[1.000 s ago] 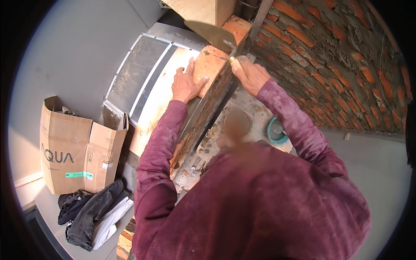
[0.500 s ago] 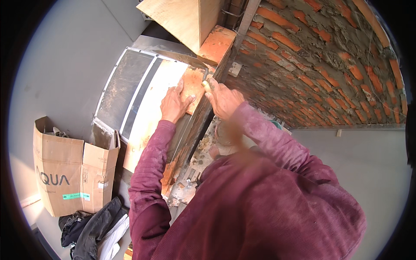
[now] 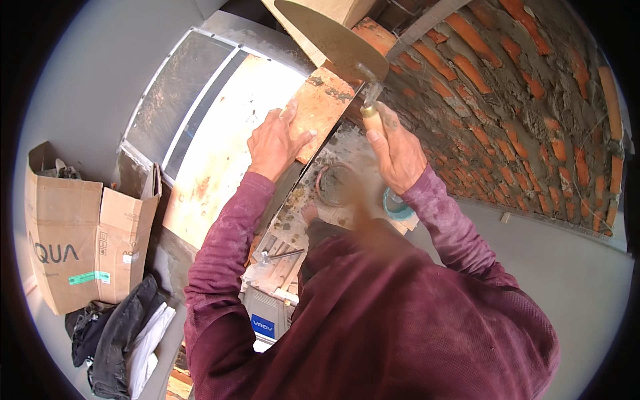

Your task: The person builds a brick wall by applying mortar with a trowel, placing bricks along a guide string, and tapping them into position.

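Observation:
My left hand (image 3: 273,141) grips an orange brick (image 3: 321,107) from its left side, fingers at the edge and thumb across its near end. Grey mortar smears show on the brick's far end. In my right hand (image 3: 400,150) is a trowel, its wooden handle (image 3: 372,120) in my closed fingers. The wide trowel blade (image 3: 330,43) is raised beyond the brick, apart from it, pointing up and left. Beneath the brick runs a narrow ledge, mostly hidden.
A pale board (image 3: 230,143) lies left of the brick. On the right rises a brick wall (image 3: 480,100) with rough mortar. Below are a mortar bucket (image 3: 337,185) and a teal bucket (image 3: 398,205). A cardboard box (image 3: 73,240) and dark clothes (image 3: 123,337) sit at left.
The trowel has lifted off the brick's far end, and my right hand has moved right with it. My left hand stays on the brick. The whole view has shifted.

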{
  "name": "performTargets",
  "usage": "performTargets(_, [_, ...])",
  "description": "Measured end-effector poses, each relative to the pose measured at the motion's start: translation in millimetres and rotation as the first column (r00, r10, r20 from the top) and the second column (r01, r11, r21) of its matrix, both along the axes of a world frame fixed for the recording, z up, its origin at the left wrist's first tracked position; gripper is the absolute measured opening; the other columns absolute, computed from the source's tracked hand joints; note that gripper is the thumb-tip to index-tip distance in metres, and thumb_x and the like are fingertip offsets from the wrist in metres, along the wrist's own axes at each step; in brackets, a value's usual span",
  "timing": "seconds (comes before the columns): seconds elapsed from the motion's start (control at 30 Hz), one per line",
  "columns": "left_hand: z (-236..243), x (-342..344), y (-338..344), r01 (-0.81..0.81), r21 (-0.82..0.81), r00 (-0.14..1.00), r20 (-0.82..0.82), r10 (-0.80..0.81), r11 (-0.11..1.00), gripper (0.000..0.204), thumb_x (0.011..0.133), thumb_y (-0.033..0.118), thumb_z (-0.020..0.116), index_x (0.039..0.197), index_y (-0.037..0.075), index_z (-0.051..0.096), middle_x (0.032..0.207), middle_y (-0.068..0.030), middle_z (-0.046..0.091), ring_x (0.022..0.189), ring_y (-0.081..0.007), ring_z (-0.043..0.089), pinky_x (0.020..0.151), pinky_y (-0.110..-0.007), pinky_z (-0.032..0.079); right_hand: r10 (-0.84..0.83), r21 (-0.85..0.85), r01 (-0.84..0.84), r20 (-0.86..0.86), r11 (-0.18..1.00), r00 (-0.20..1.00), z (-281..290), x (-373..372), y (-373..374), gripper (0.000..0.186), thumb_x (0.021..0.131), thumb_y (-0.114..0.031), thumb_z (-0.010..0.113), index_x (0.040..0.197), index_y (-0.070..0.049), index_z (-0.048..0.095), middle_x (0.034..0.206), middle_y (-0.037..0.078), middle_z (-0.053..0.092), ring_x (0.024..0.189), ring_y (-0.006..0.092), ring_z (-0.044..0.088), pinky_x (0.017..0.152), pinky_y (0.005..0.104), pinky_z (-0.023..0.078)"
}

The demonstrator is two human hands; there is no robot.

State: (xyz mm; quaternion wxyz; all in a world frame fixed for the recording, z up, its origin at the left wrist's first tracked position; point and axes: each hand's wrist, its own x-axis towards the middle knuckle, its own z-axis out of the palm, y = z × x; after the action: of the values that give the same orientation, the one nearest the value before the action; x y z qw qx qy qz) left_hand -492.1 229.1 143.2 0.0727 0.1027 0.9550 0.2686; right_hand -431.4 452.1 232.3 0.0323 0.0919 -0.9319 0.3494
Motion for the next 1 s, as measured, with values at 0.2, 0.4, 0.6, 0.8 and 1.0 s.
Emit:
performTargets(0.2, [-14.6, 1.7, -2.9, -0.016, -0.006, 0.998, -0.069, 0.016, 1.0, 0.073, 0.081, 0.049, 0.071, 0.141, 0.014, 0.048, 0.123, -0.0183, 0.059, 0.105, -0.0344, 0.063, 0.086, -0.042, 0.051, 0.031, 0.123, -0.061, 0.234, 0.99, 0.972, -23.6, -9.5, 3.1, 0.042, 0.1, -0.027, 0.045, 0.132, 0.0, 0.042, 0.102, 0.03, 0.063, 0.094, 0.0467, 0.061, 0.079, 0.0513, 0.048])
performTargets(0.4, [-11.5, 1.9, -1.9, 0.001, 0.025, 0.997, -0.076, 0.001, 1.0, 0.073, 0.082, 0.046, 0.071, 0.142, 0.012, 0.046, 0.115, -0.0163, 0.061, 0.097, -0.0348, 0.064, 0.078, -0.043, 0.052, 0.014, 0.356, -0.118, 0.281, 0.927, 0.96, -29.9, -10.2, -6.4, 0.047, 0.1, -0.029, 0.044, 0.135, 0.002, 0.04, 0.1, 0.029, 0.063, 0.087, 0.0454, 0.063, 0.074, 0.0511, 0.051])
performTargets(0.6, [1.2, -1.6, 0.2, 0.017, -0.008, 0.999, -0.031, -0.017, 1.0, 0.075, 0.083, 0.044, 0.07, 0.144, 0.011, 0.043, 0.113, -0.016, 0.061, 0.095, -0.0352, 0.064, 0.076, -0.044, 0.053, -0.01, 0.37, -0.12, 0.329, 0.921, 0.944, -25.6, -8.9, -14.5, 0.049, 0.1, -0.031, 0.043, 0.136, 0.002, 0.039, 0.099, 0.029, 0.063, 0.084, 0.046, 0.063, 0.072, 0.051, 0.052])
performTargets(0.8, [-7.1, 0.5, -1.2, 0.017, -0.029, 0.997, -0.078, -0.019, 0.999, 0.075, 0.084, 0.045, 0.069, 0.145, 0.011, 0.042, 0.116, -0.0179, 0.059, 0.096, -0.0356, 0.064, 0.076, -0.044, 0.052, -0.001, 0.323, -0.074, 0.228, 0.943, 0.974, -27.7, -3.1, -10.2, 0.05, 0.099, -0.029, 0.046, 0.138, 0.002, 0.036, 0.098, 0.03, 0.063, 0.083, 0.0453, 0.063, 0.07, 0.0517, 0.052])
performTargets(1.0, [-8.4, 1.6, -3.8, 0.024, -0.008, 0.997, -0.08, -0.025, 1.0, 0.076, 0.084, 0.046, 0.068, 0.146, 0.012, 0.041, 0.118, -0.0185, 0.058, 0.096, -0.0356, 0.064, 0.077, -0.045, 0.052, -0.003, 0.343, -0.086, 0.252, 0.935, 0.968, -19.1, -5.2, -10.0, 0.046, 0.099, -0.027, 0.046, 0.134, 0.001, 0.037, 0.089, 0.029, 0.063, 0.08, 0.0467, 0.062, 0.068, 0.0529, 0.05])
